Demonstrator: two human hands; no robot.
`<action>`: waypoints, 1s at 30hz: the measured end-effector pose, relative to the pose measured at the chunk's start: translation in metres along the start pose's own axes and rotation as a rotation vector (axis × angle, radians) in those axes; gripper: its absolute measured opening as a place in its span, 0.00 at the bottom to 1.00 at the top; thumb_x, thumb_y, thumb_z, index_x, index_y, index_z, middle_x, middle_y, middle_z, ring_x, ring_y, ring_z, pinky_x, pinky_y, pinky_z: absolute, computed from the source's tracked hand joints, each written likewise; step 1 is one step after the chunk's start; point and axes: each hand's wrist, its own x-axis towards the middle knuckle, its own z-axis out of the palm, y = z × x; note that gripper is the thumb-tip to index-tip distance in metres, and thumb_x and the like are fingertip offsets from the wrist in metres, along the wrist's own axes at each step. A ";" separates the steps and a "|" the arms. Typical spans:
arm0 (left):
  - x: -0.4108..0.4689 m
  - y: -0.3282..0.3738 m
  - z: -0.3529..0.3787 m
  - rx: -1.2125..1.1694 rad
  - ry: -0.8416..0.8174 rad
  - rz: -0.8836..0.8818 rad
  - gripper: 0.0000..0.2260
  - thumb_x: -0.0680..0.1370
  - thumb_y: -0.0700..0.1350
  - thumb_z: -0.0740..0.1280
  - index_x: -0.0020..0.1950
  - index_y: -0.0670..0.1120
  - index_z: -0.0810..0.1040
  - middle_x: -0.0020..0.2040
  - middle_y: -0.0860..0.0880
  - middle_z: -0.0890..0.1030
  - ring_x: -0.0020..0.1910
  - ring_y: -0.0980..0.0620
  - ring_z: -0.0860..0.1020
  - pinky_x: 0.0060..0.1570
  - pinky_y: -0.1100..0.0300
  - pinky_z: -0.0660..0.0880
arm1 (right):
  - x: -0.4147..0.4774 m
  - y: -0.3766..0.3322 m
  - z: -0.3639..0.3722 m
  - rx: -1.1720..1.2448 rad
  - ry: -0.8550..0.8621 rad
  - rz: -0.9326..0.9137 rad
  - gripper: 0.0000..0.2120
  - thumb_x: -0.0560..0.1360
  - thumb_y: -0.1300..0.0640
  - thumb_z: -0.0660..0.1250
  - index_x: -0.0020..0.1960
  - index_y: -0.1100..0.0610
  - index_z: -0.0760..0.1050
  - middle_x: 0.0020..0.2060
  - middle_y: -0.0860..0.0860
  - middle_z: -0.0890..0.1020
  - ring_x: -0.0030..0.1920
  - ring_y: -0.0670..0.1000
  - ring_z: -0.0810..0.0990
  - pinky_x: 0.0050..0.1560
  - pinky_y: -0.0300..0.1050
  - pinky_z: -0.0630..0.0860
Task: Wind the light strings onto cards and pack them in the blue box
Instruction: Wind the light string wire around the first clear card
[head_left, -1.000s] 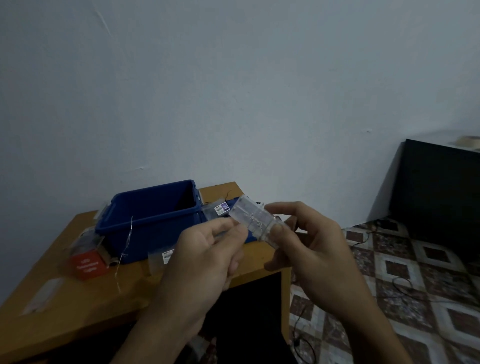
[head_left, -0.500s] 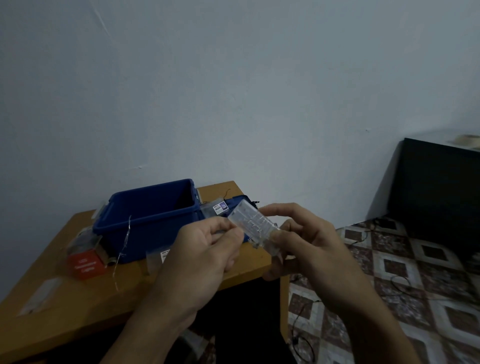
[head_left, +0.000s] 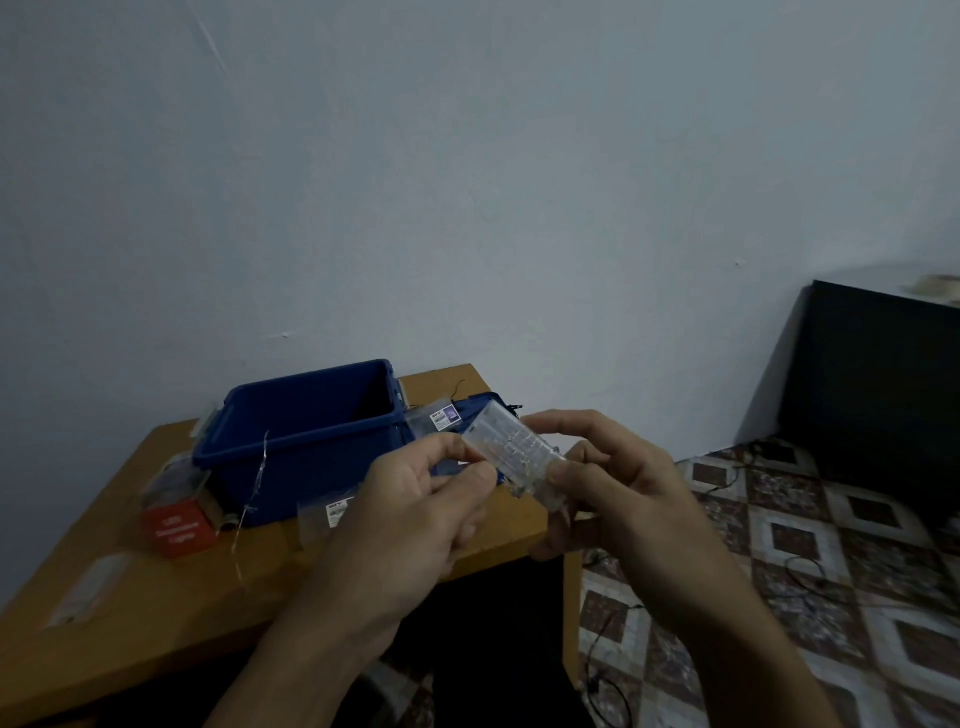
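A clear plastic battery case (head_left: 511, 451) of a light string is held in the air in front of the table. My right hand (head_left: 613, 483) grips its lower end between thumb and fingers. My left hand (head_left: 421, 499) pinches at the case's left edge with thumb and forefinger; whether wire runs between those fingers is too fine to tell. The open blue box (head_left: 306, 436) stands on the wooden table (head_left: 156, 582) behind my hands. A thin light string (head_left: 254, 483) hangs over the box's front wall down to the tabletop.
A red carton (head_left: 179, 527) lies left of the box. Clear labelled bags (head_left: 332, 512) (head_left: 441, 418) lie beside the box, and a flat clear packet (head_left: 88, 587) near the left edge. A black cabinet (head_left: 878, 395) stands at right on tiled floor with loose cables (head_left: 810, 577).
The case has tilted and dropped slightly in my right hand. My left thumb and forefinger have closed onto its left edge. Both hands shifted a little downward.
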 end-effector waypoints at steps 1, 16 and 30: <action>0.000 -0.001 0.000 -0.005 -0.007 -0.004 0.07 0.80 0.47 0.66 0.57 0.50 0.80 0.27 0.51 0.70 0.23 0.57 0.63 0.23 0.63 0.61 | 0.000 0.000 -0.001 0.019 0.001 0.001 0.17 0.80 0.66 0.62 0.55 0.49 0.84 0.35 0.54 0.74 0.31 0.54 0.76 0.38 0.52 0.82; 0.017 -0.013 -0.025 -0.228 -0.283 -0.272 0.14 0.72 0.46 0.72 0.53 0.39 0.78 0.32 0.47 0.72 0.26 0.55 0.65 0.26 0.63 0.61 | -0.002 0.001 -0.014 0.254 -0.247 0.058 0.15 0.74 0.61 0.63 0.57 0.56 0.83 0.45 0.65 0.75 0.30 0.52 0.72 0.32 0.49 0.78; 0.033 0.034 -0.033 0.536 -0.295 -0.124 0.14 0.76 0.49 0.72 0.35 0.42 0.79 0.28 0.48 0.74 0.26 0.55 0.68 0.28 0.64 0.65 | -0.010 -0.011 -0.010 -0.369 -0.354 0.063 0.11 0.79 0.59 0.68 0.56 0.45 0.81 0.37 0.48 0.77 0.33 0.51 0.78 0.34 0.50 0.81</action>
